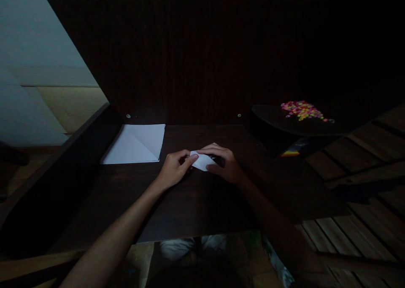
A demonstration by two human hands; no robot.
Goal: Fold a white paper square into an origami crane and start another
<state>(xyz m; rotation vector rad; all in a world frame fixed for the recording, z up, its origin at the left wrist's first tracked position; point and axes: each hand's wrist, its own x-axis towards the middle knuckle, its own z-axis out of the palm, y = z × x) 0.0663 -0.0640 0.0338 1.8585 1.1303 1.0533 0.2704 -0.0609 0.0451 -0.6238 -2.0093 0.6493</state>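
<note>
A small folded piece of white paper [200, 162] is held between both hands, a little above the dark desk [190, 212]. My left hand [175, 166] pinches its left corner, thumb on top and fingers behind. At the other end, my right hand [226, 163] grips the paper with the thumb on the near edge and the fingers bent over the far side. The fingertips beneath the paper are partly hidden. To the left of my hands lies a stack of white square paper sheets [136, 144], the top one showing a diagonal crease.
A raised dark shelf [268, 115] at the right bears a heap of small colourful pieces [302, 110]. Beneath it is an item with a yellow stripe [290, 153]. A tall dark panel [190, 56] closes the back, and a low side board [63, 165] edges the left.
</note>
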